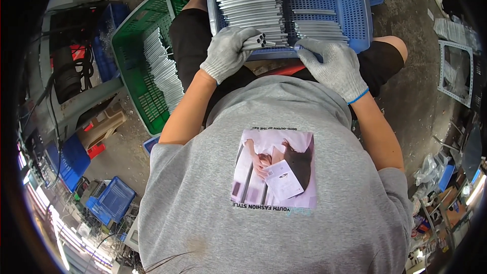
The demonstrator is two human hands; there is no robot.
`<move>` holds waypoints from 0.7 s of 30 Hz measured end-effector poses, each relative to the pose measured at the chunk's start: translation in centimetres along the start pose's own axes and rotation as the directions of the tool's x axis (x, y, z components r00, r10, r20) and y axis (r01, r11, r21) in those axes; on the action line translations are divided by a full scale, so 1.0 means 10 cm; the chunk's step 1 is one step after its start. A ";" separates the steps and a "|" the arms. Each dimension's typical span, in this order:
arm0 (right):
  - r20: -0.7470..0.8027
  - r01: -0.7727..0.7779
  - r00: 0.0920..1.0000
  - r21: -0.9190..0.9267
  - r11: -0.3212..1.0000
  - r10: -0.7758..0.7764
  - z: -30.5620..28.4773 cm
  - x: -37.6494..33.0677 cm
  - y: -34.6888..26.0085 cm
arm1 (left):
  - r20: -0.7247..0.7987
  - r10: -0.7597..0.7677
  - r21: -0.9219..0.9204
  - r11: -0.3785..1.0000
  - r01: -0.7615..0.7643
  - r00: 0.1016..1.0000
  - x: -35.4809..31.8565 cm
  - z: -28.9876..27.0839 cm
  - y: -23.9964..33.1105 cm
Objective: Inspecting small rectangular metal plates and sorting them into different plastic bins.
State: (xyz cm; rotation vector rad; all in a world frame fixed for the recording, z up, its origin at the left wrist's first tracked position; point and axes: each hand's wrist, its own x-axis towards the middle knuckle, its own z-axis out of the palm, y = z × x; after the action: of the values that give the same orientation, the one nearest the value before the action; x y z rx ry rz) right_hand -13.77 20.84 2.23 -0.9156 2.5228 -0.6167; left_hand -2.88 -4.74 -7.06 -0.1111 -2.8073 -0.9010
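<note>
My left hand (227, 53), in a grey knitted glove, is closed around a small bundle of metal tubes (256, 42). The dark open ends of the tubes point to the right. My right hand (334, 68), gloved likewise with a blue cuff edge, pinches a thin, slender piece (290, 47) between thumb and fingers. Its tip points toward the bundle, and its kind is too small to make out. Both hands are over the near edge of a blue plastic basket (361, 15). Inside, a tall stack of silvery tubes (248, 0) fills the left side, with a lower pile (319, 30) on the right.
A green plastic crate (147, 12) with more silvery tubes (165, 68) stands on the floor at my left. Beyond it is a machine with black cables (66, 78). A blue crate (111, 200) sits lower left. A white perforated frame (455, 73) is at the far right.
</note>
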 end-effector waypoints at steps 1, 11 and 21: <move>0.001 -0.001 1.000 0.001 1.000 0.001 -0.01 0.00 -0.02 | 0.002 0.000 0.000 1.000 0.000 1.000 -0.01 -0.01 0.02; -0.037 0.159 0.986 -0.077 0.984 -0.162 0.04 -0.02 -0.08 | -0.023 0.017 -0.139 0.990 -0.020 1.000 -0.05 -0.13 0.27; 0.101 0.133 0.988 -0.178 0.975 -0.117 -0.03 -0.01 -0.23 | -0.153 0.048 -0.036 0.998 -0.054 0.987 -0.04 -0.17 0.44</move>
State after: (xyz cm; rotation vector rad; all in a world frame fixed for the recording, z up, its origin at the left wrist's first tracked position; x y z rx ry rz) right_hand -12.65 19.43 3.71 -1.1487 2.4862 -0.3719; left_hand -1.65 -2.15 -3.27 -0.1145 -2.6352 -0.9137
